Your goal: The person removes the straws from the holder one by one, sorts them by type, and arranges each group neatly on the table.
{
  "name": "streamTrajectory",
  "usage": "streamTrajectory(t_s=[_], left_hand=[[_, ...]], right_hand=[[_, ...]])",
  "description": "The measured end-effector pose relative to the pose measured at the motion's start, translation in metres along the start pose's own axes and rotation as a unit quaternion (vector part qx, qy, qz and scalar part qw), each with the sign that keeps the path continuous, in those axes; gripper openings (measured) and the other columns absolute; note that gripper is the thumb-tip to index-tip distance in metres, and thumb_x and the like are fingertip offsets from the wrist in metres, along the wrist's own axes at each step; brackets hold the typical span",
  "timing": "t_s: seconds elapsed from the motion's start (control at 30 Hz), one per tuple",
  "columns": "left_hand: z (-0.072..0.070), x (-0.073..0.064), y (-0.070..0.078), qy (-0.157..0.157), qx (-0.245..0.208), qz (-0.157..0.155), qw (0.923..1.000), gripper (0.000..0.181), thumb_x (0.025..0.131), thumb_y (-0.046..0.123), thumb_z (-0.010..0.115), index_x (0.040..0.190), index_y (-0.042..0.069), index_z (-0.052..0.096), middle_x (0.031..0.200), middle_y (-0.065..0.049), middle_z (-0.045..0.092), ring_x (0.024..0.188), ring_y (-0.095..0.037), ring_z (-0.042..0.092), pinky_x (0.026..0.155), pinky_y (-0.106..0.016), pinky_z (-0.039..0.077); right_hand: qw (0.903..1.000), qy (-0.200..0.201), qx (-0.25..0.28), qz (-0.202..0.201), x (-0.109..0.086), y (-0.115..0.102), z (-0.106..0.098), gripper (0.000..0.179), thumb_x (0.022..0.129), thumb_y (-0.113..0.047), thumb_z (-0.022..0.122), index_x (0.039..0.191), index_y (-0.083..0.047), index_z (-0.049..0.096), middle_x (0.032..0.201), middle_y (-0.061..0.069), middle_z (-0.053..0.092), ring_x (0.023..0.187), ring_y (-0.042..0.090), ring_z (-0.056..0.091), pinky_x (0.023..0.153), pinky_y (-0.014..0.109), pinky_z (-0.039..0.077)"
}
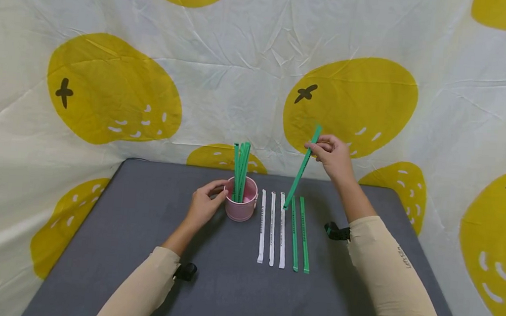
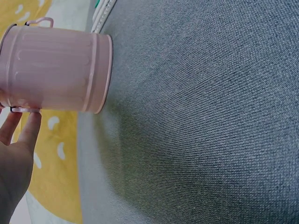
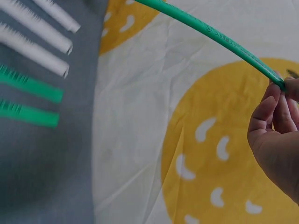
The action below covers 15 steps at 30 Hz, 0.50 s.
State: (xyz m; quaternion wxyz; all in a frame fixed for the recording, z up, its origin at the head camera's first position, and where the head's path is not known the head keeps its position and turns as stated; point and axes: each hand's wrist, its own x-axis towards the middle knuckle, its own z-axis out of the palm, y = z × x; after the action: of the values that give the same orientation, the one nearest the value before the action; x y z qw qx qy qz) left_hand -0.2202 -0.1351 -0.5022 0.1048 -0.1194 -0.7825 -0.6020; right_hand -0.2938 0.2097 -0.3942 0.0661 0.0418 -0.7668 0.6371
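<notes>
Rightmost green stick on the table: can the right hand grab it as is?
Likely not cleanly: the right hand already pinches another green stick, though nothing lies over the rightmost green stick.

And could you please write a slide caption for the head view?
Right hand holds a green stick above the table; left hand touches a pink bucket.

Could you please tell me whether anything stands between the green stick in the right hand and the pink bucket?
Nothing visible blocks the air between the green stick in the right hand and the pink bucket. Three white sticks lie flat below; the left hand touches the bucket's left side.
</notes>
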Motion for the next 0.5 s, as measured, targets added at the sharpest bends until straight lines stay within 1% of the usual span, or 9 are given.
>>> streamTrajectory(t_s=[0.03,0.2,0.33,0.4,0.5], left_hand=[[0.0,0.001,0.0,0.0,0.001,-0.001,1.0,0.033,0.095,0.002,0.072,0.126,-0.009,0.067,0.124,-0.031,0.069,0.113,-0.05,0.068,0.1,-0.065,0.051],[0.002,0.004,0.001,-0.002,-0.001,-0.011,0.9999,0.034,0.095,0.0,0.071,0.127,-0.009,0.067,0.125,-0.03,0.069,0.114,-0.049,0.068,0.101,-0.063,0.051],[0.002,0.004,0.001,-0.001,0.0,-0.014,0.9999,0.033,0.095,0.0,0.07,0.127,-0.008,0.066,0.126,-0.03,0.069,0.115,-0.05,0.067,0.101,-0.064,0.051],[0.002,0.004,0.001,0.001,0.002,-0.014,0.9999,0.033,0.095,0.0,0.071,0.127,-0.008,0.066,0.125,-0.029,0.069,0.114,-0.05,0.067,0.1,-0.064,0.051],[0.002,0.005,0.001,0.003,0.004,-0.015,0.9999,0.033,0.095,0.0,0.071,0.127,-0.008,0.067,0.126,-0.029,0.069,0.115,-0.05,0.067,0.1,-0.064,0.051]], right_hand=[[0.9999,-0.004,-0.015,0.003,-0.001,0.002,-0.004,0.031,0.096,-0.026,0.075,0.114,-0.006,0.06,0.088,-0.016,0.076,0.082,0.009,0.064,0.071,0.018,0.053],[0.9979,-0.039,-0.049,0.015,-0.006,-0.002,-0.021,0.032,0.1,-0.019,0.069,0.119,0.003,0.056,0.089,-0.019,0.076,0.082,0.005,0.063,0.071,0.017,0.052],[0.995,-0.051,-0.081,0.026,-0.016,-0.004,-0.028,0.035,0.101,-0.017,0.067,0.121,0.008,0.055,0.087,-0.021,0.074,0.082,0.006,0.062,0.072,0.018,0.052],[0.9928,-0.054,-0.102,0.033,-0.018,0.002,-0.032,0.036,0.101,-0.019,0.067,0.122,0.008,0.056,0.089,-0.02,0.074,0.083,0.006,0.061,0.073,0.019,0.052],[0.9904,-0.053,-0.123,0.036,-0.017,0.022,-0.039,0.04,0.101,-0.025,0.069,0.124,0.006,0.057,0.092,-0.017,0.075,0.085,0.006,0.062,0.074,0.018,0.052]])
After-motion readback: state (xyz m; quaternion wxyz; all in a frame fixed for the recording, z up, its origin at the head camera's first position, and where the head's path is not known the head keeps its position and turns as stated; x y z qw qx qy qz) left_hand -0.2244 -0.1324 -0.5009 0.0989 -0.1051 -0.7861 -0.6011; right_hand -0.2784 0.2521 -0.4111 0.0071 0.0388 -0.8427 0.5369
